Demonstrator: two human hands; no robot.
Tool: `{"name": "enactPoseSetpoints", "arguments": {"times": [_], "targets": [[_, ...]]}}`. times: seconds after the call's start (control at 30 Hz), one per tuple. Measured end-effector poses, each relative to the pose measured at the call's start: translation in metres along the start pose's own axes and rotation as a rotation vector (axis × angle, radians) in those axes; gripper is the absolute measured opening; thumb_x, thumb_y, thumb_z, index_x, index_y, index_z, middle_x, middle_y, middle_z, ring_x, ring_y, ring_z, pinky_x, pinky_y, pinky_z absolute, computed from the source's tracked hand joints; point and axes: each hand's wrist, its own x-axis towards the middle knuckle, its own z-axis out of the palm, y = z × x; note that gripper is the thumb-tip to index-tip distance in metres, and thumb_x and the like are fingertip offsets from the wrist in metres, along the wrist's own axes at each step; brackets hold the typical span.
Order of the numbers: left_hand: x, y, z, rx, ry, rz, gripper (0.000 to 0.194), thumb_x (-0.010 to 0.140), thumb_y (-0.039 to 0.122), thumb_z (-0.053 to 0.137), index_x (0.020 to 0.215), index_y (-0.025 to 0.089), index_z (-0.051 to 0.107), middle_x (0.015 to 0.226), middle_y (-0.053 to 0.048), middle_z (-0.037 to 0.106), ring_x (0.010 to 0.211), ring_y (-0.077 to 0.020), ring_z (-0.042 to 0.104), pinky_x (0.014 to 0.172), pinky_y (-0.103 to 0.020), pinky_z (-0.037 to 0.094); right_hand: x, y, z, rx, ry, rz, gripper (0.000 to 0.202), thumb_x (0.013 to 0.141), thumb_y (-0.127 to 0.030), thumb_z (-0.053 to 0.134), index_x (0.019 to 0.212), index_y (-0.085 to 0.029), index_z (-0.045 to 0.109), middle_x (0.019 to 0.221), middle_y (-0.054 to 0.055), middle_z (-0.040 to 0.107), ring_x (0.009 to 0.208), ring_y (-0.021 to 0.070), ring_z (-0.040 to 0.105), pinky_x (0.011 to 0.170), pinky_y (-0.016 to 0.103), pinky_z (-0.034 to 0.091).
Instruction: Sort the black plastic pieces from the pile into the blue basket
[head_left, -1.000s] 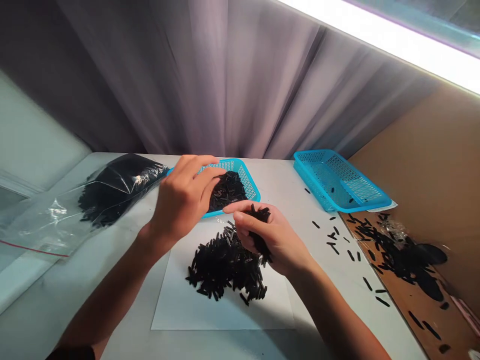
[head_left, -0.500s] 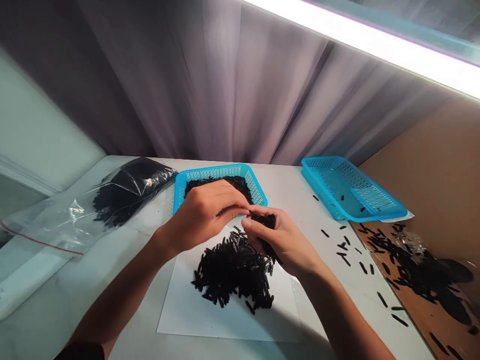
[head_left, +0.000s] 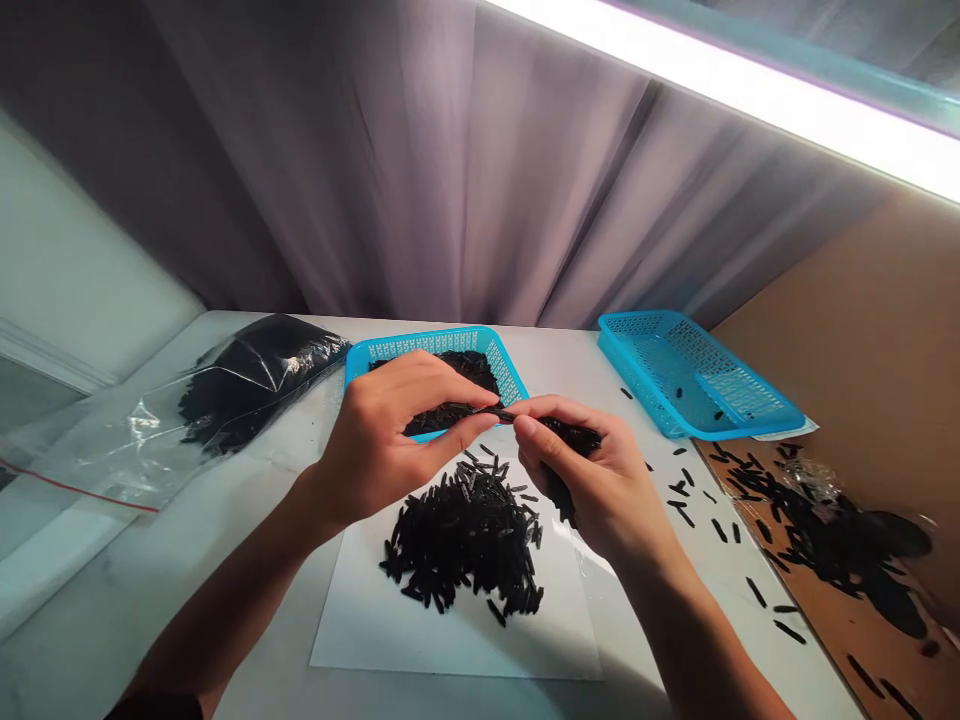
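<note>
Above a heap of small black slender pieces [head_left: 465, 540] on a white sheet [head_left: 375, 635], my two hands meet fingertip to fingertip. My left hand [head_left: 394, 430] is closed in a pinch on the left end of a small black piece [head_left: 504, 414]. The thumb and forefinger of my right hand [head_left: 611, 475] touch that piece's other end. A bunch of similar black pieces [head_left: 571, 435] is wrapped in my right hand's fingers, partly hidden by the thumb. Behind my left hand stands a blue perforated basket [head_left: 514, 375] holding many such pieces.
A clear plastic bag [head_left: 142, 430] with black pieces lies at the left. Another blue basket [head_left: 637, 370] with a few pieces stands at the right. Loose pieces lie on the white table [head_left: 645, 590] and brown board [head_left: 817, 600]. A bright light bar [head_left: 712, 85] crosses overhead.
My right hand has shifted right and turned, showing more of the bunch. My left hand has moved slightly left, and its thumb and fingers are spread wider behind the pinch.
</note>
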Motion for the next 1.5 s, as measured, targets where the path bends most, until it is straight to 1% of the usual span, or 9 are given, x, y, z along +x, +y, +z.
{"name": "enactPoseSetpoints", "arguments": {"times": [0.43, 0.57, 0.63, 0.7, 0.83, 1.0, 1.13, 1.23, 1.5], "targets": [[0.001, 0.003, -0.003, -0.035, 0.003, -0.017, 0.008, 0.089, 0.015, 0.078, 0.089, 0.022, 0.073, 0.082, 0.003, 0.077, 0.08, -0.0144, 0.07, 0.078, -0.031, 0.058, -0.007, -0.008, 0.003, 0.071, 0.004, 0.008, 0.019, 0.092, -0.038, 0.076, 0.1, -0.021, 0.08, 0.057, -0.005, 0.047, 0.051, 0.0093, 0.038, 0.045, 0.024, 0.024], [-0.001, -0.014, 0.0, 0.239, 0.077, -0.131, 0.009, 0.091, 0.016, 0.075, 0.098, 0.021, 0.075, 0.094, -0.002, 0.078, 0.089, -0.0205, 0.07, 0.081, -0.036, 0.058, -0.001, -0.005, 0.0, 0.05, 0.003, 0.039, 0.027, 0.091, -0.038, 0.077, 0.113, -0.022, 0.078, 0.062, -0.005, 0.048, 0.052, 0.0085, 0.038, 0.047, 0.025, 0.025], [-0.001, -0.02, 0.0, 0.306, 0.022, -0.175, 0.023, 0.091, 0.015, 0.073, 0.113, 0.021, 0.073, 0.111, -0.006, 0.076, 0.105, -0.0246, 0.069, 0.093, -0.042, 0.058, 0.004, -0.004, -0.001, 0.001, -0.044, 0.098, 0.033, 0.088, -0.036, 0.08, 0.117, -0.02, 0.077, 0.066, -0.005, 0.05, 0.053, 0.0084, 0.037, 0.048, 0.025, 0.025], [0.0, -0.019, 0.0, 0.182, -0.112, -0.155, 0.032, 0.092, 0.015, 0.072, 0.124, 0.022, 0.07, 0.12, -0.007, 0.072, 0.116, -0.0242, 0.066, 0.102, -0.043, 0.055, 0.007, -0.003, -0.002, -0.039, -0.127, 0.162, 0.037, 0.083, -0.033, 0.083, 0.116, -0.018, 0.076, 0.068, -0.005, 0.05, 0.054, 0.0085, 0.036, 0.048, 0.025, 0.025], [-0.004, -0.006, 0.007, -0.086, -0.333, -0.019, 0.023, 0.092, 0.019, 0.075, 0.115, 0.024, 0.075, 0.11, -0.005, 0.071, 0.106, -0.0193, 0.066, 0.094, -0.034, 0.057, 0.01, 0.0, 0.0, -0.031, -0.3, 0.184, 0.022, 0.077, -0.025, 0.085, 0.094, -0.017, 0.073, 0.071, -0.005, 0.05, 0.06, 0.0089, 0.035, 0.052, 0.024, 0.026], [-0.008, 0.001, 0.021, -0.187, -0.235, -0.081, 0.012, 0.087, 0.017, 0.081, 0.097, 0.019, 0.076, 0.095, -0.004, 0.075, 0.092, -0.0173, 0.067, 0.083, -0.031, 0.058, 0.011, 0.005, 0.005, -0.107, -0.293, 0.105, 0.026, 0.075, -0.018, 0.083, 0.07, -0.018, 0.057, 0.07, -0.005, 0.048, 0.066, 0.0105, 0.037, 0.059, 0.025, 0.032], [-0.005, -0.003, 0.019, -0.149, -0.139, -0.11, 0.011, 0.087, 0.009, 0.078, 0.092, 0.019, 0.076, 0.087, -0.001, 0.077, 0.084, -0.0154, 0.068, 0.077, -0.03, 0.057, 0.012, 0.002, 0.004, -0.119, -0.231, 0.077, 0.014, 0.084, -0.029, 0.079, 0.086, -0.018, 0.071, 0.071, -0.003, 0.051, 0.067, 0.0126, 0.041, 0.061, 0.026, 0.035], [-0.003, -0.006, 0.011, -0.132, -0.059, -0.166, 0.009, 0.087, 0.014, 0.08, 0.093, 0.021, 0.077, 0.083, 0.0, 0.078, 0.077, -0.0148, 0.068, 0.069, -0.029, 0.055, 0.01, -0.002, -0.001, -0.076, -0.13, 0.101, 0.025, 0.088, -0.04, 0.077, 0.103, -0.02, 0.075, 0.062, -0.005, 0.046, 0.057, 0.0119, 0.037, 0.051, 0.026, 0.029], [-0.002, -0.006, 0.005, -0.115, -0.03, -0.122, 0.009, 0.084, 0.02, 0.085, 0.088, 0.021, 0.077, 0.08, 0.001, 0.078, 0.073, -0.0128, 0.07, 0.07, -0.027, 0.059, 0.003, -0.005, -0.003, -0.061, 0.0, 0.05, 0.028, 0.089, -0.047, 0.076, 0.094, -0.019, 0.075, 0.056, -0.005, 0.047, 0.048, 0.01, 0.037, 0.044, 0.025, 0.025]]}}
